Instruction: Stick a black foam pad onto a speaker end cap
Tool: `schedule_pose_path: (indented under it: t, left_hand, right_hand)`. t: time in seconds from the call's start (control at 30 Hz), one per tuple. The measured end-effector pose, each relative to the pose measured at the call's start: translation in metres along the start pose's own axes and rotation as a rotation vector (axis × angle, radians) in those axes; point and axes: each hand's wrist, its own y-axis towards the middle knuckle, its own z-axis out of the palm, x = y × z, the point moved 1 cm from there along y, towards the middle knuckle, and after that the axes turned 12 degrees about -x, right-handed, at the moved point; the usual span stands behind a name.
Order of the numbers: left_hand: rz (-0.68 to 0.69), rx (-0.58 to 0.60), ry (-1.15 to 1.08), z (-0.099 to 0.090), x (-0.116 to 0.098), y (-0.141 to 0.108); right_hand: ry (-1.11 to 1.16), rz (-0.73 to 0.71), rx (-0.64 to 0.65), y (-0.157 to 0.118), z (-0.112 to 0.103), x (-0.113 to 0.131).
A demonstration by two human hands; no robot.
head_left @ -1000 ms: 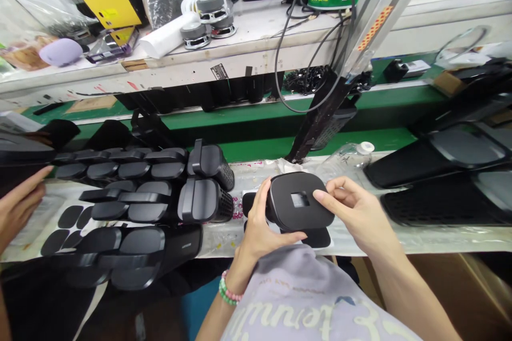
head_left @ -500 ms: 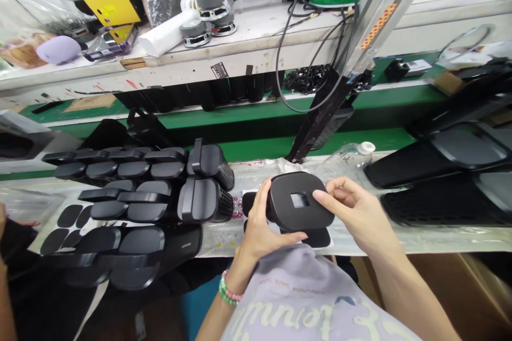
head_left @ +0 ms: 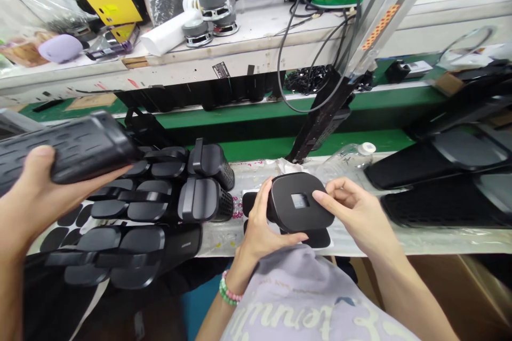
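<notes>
My left hand (head_left: 256,229) is wrapped round a black speaker (head_left: 270,208), whose flat end faces up at me. Over that end lies a black rounded pad (head_left: 296,218) with a square cut-out, and a pale patch shows through it. The thumb of my right hand (head_left: 352,210) rests on the pad near its right side, its fingers curled at the edge. Beneath the speaker, more black pads (head_left: 316,237) lie on a white sheet, partly covered by my left hand and the speaker.
Rows of black speakers with handles (head_left: 200,200) stand on the left. A co-worker's hand (head_left: 36,192) holds another speaker (head_left: 88,144) above them. To the right are a clear bottle (head_left: 352,157) and larger black speakers (head_left: 436,202). A metal post (head_left: 360,53) with loose cables rises behind.
The co-worker's hand has come in from the left, holding a black speaker over the rows. My own hands and the speaker between them stay almost still.
</notes>
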Motion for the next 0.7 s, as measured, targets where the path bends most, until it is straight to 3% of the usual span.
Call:
schedule_pose_path:
  t: [0.23, 0.37, 0.47, 0.53, 0.63, 0.7]
  left_hand:
    - [-0.028, 0.009, -0.013, -0.001, 0.002, -0.002]
    - [0.089, 0.034, -0.003, -0.002, 0.002, -0.002]
    - [0.103, 0.030, 0.029, -0.002, 0.001, -0.001]
    - [0.101, 0.021, 0.050, -0.002, 0.001, 0.001]
    - [0.118, -0.012, 0.063, -0.001, 0.002, 0.003]
    - [0.095, -0.037, 0.081, -0.001, 0.004, 0.004]
  right_hand:
    - [-0.121, -0.091, -0.037, -0.003, 0.005, 0.001]
    - [-0.594, -0.297, -0.126, 0.000, -0.005, 0.008]
    - [-1.049, -0.535, -0.313, 0.003, -0.012, 0.018]
    - [-1.138, -0.725, -0.382, -0.001, -0.004, 0.023]
    - [-1.048, -0.977, -0.125, -0.010, 0.025, 0.020]
    - [-1.037, -0.966, 0.044, -0.012, 0.042, 0.012]
